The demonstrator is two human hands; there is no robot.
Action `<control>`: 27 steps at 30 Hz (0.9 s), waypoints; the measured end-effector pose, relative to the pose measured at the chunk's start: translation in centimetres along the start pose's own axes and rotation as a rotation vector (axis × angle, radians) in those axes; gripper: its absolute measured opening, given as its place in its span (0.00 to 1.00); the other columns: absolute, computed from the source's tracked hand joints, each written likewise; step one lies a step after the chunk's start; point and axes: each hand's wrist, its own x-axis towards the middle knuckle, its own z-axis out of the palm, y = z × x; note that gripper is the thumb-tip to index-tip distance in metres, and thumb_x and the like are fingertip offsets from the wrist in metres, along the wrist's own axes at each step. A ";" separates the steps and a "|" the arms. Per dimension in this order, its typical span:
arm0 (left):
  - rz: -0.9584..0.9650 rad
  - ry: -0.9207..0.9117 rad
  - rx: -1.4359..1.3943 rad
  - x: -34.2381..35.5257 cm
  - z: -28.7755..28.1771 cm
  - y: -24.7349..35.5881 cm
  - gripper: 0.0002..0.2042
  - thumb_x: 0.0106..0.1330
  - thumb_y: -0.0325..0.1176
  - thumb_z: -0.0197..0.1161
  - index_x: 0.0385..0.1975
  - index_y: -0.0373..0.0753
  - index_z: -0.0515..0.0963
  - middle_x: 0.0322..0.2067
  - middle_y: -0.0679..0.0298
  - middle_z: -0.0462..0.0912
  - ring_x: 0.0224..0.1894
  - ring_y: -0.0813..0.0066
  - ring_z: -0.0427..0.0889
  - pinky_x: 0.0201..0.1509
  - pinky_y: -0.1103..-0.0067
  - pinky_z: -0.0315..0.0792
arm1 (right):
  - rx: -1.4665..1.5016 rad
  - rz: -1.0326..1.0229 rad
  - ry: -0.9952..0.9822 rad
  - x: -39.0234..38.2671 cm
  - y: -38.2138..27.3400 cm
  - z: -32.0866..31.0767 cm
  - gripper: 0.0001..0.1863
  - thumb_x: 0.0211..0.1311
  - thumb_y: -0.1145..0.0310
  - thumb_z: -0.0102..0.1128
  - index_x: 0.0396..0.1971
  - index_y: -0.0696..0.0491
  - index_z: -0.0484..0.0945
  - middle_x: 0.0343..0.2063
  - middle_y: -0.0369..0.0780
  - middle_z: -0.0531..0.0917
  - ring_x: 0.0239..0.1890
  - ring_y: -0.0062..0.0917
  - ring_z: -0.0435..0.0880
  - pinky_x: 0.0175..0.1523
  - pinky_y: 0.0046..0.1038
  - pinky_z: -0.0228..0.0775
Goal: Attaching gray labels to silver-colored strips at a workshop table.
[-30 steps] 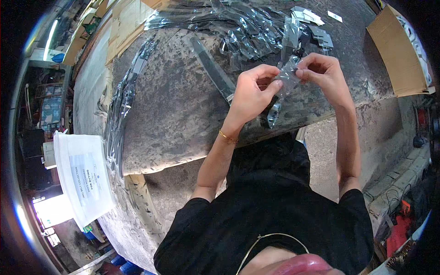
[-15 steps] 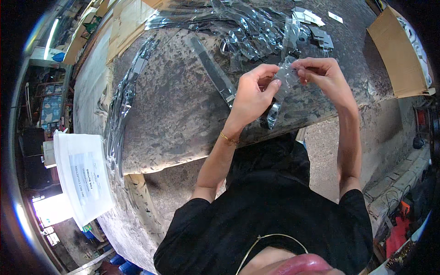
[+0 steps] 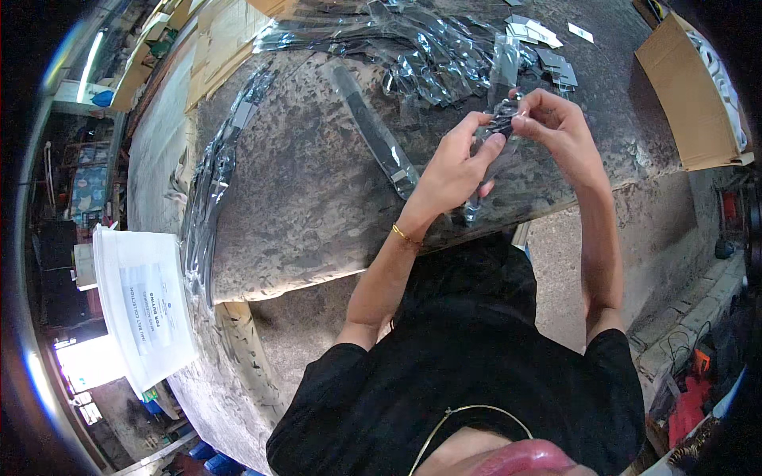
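My left hand (image 3: pixel 468 155) and my right hand (image 3: pixel 558 135) meet over the near right part of the table. Both are closed on a crinkled clear plastic sleeve (image 3: pixel 502 119) with something dark in it, its thumbs and fingertips pinching the film. One end of the sleeve (image 3: pixel 471 211) hangs down below my left hand, close to the table's edge. Another flat sleeve (image 3: pixel 505 63) lies just beyond my hands. To the left of my left hand, a long dark strap in a clear sleeve (image 3: pixel 371 131) lies slantwise on the table.
A heap of sleeved black straps (image 3: pixel 436 67) covers the far side, with small grey and white cards (image 3: pixel 532 30) to its right. More sleeved straps (image 3: pixel 210 178) run along the left. An open cardboard box (image 3: pixel 675 87) stands right; a white plastic bin (image 3: pixel 147 309) stands left.
The sleeve between my hands has bunched up, and dark material now shows there. My left hand has shifted slightly right; my right fingers have closed in on the sleeve.
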 end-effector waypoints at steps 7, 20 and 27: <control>0.085 0.011 0.133 0.2 0.3 0.1 0.08 0.70 0.32 0.53 0.38 0.33 0.71 0.19 0.68 0.73 0.14 0.85 0.69 0.17 0.84 0.61 | 0.490 0.003 0.046 0.2 -0.3 0.3 0.05 0.64 0.69 0.57 0.37 0.53 0.76 0.42 0.34 0.79 0.40 0.14 0.76 0.45 0.21 0.70; 0.094 -0.097 0.114 0.0 0.0 0.9 0.08 0.70 0.32 0.52 0.35 0.34 0.71 0.21 0.67 0.75 0.16 0.82 0.74 0.19 0.86 0.66 | -0.215 -0.304 0.027 0.3 -2.5 -2.1 0.04 0.58 0.77 0.60 0.33 0.58 0.78 0.47 0.40 0.78 0.50 0.20 0.75 0.53 0.25 0.68; 0.150 -0.081 -0.108 -0.4 -0.3 0.6 0.08 0.69 0.32 0.52 0.40 0.33 0.69 0.21 0.67 0.72 0.16 0.83 0.71 0.18 0.84 0.64 | 0.341 0.015 0.169 -0.1 -0.7 0.4 0.10 0.66 0.68 0.54 0.42 0.56 0.76 0.31 0.35 0.80 0.36 0.20 0.80 0.44 0.26 0.74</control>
